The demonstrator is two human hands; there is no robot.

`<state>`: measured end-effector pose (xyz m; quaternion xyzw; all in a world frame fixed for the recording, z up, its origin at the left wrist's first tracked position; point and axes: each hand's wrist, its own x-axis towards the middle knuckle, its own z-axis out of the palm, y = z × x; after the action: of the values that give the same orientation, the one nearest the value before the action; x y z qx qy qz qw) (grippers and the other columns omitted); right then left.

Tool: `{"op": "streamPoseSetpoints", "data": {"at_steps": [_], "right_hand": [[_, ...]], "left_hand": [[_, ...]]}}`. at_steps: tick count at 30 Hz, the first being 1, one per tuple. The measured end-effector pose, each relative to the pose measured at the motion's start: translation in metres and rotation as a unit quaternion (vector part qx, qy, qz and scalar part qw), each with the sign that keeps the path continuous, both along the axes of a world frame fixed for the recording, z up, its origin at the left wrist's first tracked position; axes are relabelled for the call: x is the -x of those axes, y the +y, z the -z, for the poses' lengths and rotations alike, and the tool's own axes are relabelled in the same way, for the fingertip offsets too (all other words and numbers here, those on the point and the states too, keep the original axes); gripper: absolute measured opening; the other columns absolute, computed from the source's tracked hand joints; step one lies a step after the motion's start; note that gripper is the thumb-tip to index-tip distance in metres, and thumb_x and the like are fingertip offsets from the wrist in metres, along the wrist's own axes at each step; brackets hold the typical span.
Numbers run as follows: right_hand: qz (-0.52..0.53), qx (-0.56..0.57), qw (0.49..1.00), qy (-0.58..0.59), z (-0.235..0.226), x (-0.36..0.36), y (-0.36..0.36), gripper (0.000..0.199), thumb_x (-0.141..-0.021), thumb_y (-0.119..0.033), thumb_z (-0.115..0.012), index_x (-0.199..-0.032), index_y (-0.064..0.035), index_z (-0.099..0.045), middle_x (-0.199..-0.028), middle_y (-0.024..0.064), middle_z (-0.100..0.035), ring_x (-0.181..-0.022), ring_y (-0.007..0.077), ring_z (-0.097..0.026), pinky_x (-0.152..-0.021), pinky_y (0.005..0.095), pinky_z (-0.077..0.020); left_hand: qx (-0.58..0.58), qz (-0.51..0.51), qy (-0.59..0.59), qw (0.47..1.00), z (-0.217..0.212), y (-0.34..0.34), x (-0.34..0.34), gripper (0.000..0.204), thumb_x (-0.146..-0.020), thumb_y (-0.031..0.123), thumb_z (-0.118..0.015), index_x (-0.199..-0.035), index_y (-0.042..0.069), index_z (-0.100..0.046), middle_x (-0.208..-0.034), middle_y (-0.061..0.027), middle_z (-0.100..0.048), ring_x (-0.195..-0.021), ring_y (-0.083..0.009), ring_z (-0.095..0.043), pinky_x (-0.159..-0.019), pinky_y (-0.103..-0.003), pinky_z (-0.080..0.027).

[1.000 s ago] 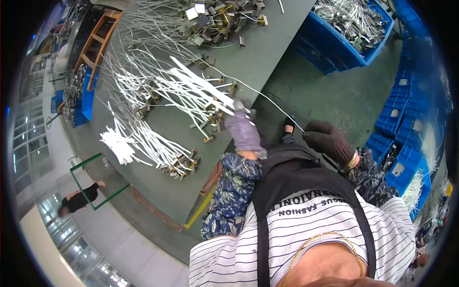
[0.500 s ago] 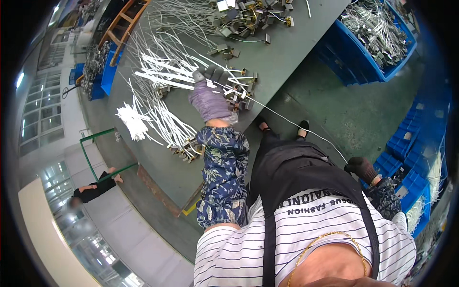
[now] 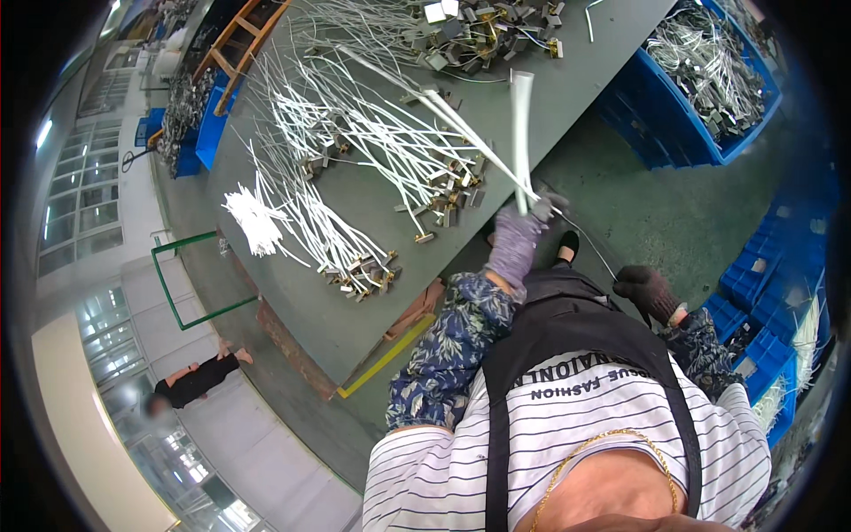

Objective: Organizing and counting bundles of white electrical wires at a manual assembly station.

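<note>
My left hand [image 3: 521, 229], in a grey-purple glove, is off the table's near edge, closed around white sleeving [image 3: 522, 133]. The motion-blurred lengths stick out from the fist over the table. A thin white wire [image 3: 599, 252] runs from beside this fist to my right hand [image 3: 645, 291]. That hand, in a dark brown glove, is closed on the wire's end at my right side. On the table a bundle of white-sleeved wires [image 3: 381, 133] with small metal-and-grey end pieces lies nearest the left hand. Another sleeved bundle [image 3: 332, 235] lies to its left.
The grey-green table [image 3: 310, 332] carries a heap of grey end pieces [image 3: 487, 35] at its far side. A blue bin [image 3: 656, 146] full of wired parts stands at the right. Blue crates [image 3: 753, 266] are stacked beside my right arm. Another person [image 3: 199, 379] is far left.
My left hand has moved from the wire bundle toward me and to the right, bringing white sleeving off the table. My right hand has shifted slightly left and up, still on the wire.
</note>
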<state>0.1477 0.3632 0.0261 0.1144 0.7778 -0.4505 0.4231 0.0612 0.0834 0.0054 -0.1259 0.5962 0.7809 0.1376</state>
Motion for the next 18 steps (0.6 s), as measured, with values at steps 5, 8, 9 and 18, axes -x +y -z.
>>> {"op": "streamPoseSetpoints", "data": {"at_steps": [5, 8, 9, 18], "right_hand": [[-0.042, 0.061, 0.997, 0.026, -0.007, 0.026, -0.02, 0.034, -0.079, -0.022, -0.068, -0.103, 0.0018, -0.066, -0.09, 0.0144, -0.067, -0.083, 0.0205, -0.062, -0.075, 0.0343, -0.0483], [-0.043, 0.169, 0.98, 0.092, -0.02, 0.073, -0.083, 0.037, -0.081, -0.023, -0.067, -0.107, 0.0024, -0.063, -0.089, 0.0142, -0.065, -0.08, 0.0186, -0.06, -0.073, 0.0343, -0.0483], [-0.034, 0.181, 0.971, 0.155, -0.02, 0.091, -0.102, 0.04, -0.081, -0.023, -0.067, -0.112, 0.0017, -0.061, -0.092, 0.0141, -0.064, -0.083, 0.0188, -0.06, -0.074, 0.0345, -0.0484], [-0.253, 0.058, 0.895, 0.362, -0.066, 0.19, -0.252, 0.051, -0.081, -0.045, -0.068, -0.114, -0.0068, -0.06, -0.11, 0.0182, -0.061, -0.098, 0.0317, -0.062, -0.08, 0.0396, -0.0504]], "left_hand": [[0.024, -0.304, -0.003, 0.952, -0.094, -0.072, 0.054, 0.03, -0.091, 0.027, -0.062, -0.098, -0.001, -0.06, -0.083, -0.006, -0.061, -0.072, -0.0133, -0.06, -0.063, -0.029, -0.049], [0.377, -0.185, 0.145, 0.896, -0.052, -0.144, 0.052, 0.045, -0.087, 0.037, -0.068, -0.101, -0.005, -0.06, -0.074, -0.0039, -0.058, -0.06, -0.0121, -0.049, -0.054, -0.031, -0.042], [0.399, -0.233, -0.049, 0.885, -0.073, -0.11, 0.052, 0.043, -0.085, 0.033, -0.071, -0.103, -0.004, -0.061, -0.071, -0.0039, -0.057, -0.06, -0.0103, -0.047, -0.054, -0.029, -0.04], [0.347, -0.201, -0.058, 0.914, -0.016, -0.207, 0.079, 0.036, -0.085, 0.032, -0.069, -0.078, -0.002, -0.059, -0.064, -0.0046, -0.061, -0.054, -0.015, -0.054, -0.051, -0.031, -0.044]]}}
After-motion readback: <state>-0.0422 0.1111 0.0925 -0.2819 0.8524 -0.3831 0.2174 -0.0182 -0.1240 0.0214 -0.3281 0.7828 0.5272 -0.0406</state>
